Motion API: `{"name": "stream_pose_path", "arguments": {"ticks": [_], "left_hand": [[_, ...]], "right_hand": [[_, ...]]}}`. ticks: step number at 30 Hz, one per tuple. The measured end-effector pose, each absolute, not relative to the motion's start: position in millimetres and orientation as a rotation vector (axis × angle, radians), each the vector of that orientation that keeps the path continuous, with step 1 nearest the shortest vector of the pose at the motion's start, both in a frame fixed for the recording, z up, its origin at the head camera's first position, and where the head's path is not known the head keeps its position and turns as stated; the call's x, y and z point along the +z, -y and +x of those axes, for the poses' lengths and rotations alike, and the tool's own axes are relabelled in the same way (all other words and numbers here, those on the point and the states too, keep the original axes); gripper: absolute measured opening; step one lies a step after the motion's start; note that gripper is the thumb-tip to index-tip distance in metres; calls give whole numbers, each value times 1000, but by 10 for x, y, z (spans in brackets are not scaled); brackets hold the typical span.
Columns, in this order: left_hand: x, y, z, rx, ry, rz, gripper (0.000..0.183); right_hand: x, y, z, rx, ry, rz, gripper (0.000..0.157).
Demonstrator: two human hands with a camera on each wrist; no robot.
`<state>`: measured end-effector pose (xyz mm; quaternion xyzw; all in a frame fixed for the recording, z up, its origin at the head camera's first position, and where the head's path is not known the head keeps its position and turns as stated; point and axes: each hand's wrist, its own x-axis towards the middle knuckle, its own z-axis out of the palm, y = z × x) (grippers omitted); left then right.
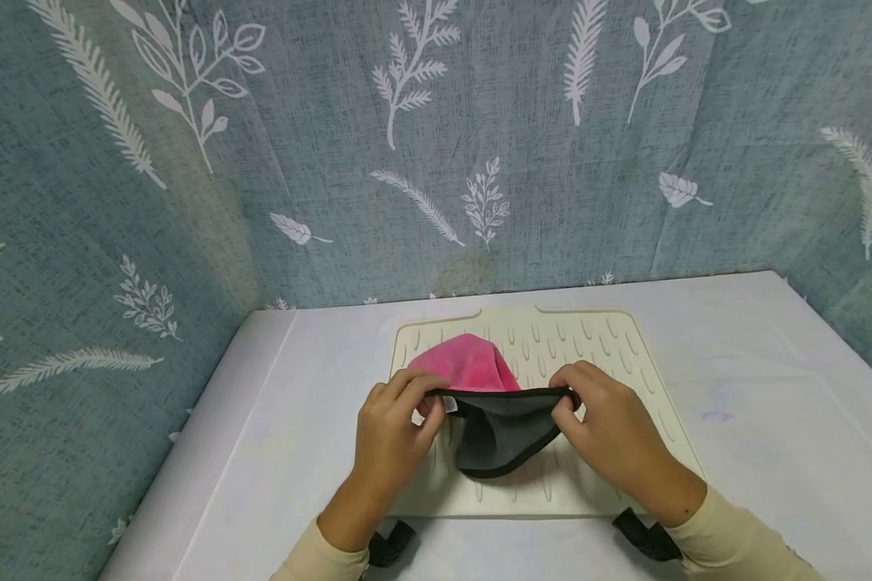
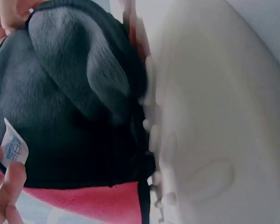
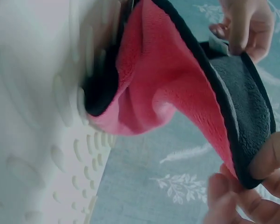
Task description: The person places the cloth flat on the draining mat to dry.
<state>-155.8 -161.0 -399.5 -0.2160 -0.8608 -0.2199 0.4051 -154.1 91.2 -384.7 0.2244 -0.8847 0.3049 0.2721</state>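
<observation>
A plush cloth [image 1: 505, 432], pink on one face and dark grey on the other with a black bound edge, is held up between both hands. My left hand [image 1: 396, 428] pinches one end of the edge, right by a small white tag [image 2: 14, 148]. At the other end, my right hand [image 1: 610, 428] pinches a corner between thumb and fingers. The edge is stretched nearly straight between them. Behind it the pink side [image 1: 465, 363] bulges up, and the grey side hangs down in folds toward me. In the right wrist view the cloth's lower part meets the mat.
Under the cloth lies a cream mat [image 1: 610, 339] with raised drop-shaped bumps, on a white table [image 1: 283, 452]. Blue-grey curtains [image 1: 320, 121] with white leaf prints stand behind and to the left and right. Black straps [image 1: 647, 537] show near both wrists.
</observation>
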Motion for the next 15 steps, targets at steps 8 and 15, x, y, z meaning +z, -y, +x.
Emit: {"name": "stream_pose_path", "arguments": {"ticks": [8,15], "left_hand": [[-3963,1610,-1550,-506,2155,-580,18],[-3910,1613,-1518,-464,2202,-577,15]], "right_hand": [[-3807,-1019,-1582,754,2324,607,18],[-3768,-1031,-1565,977,2490,521,18]]}}
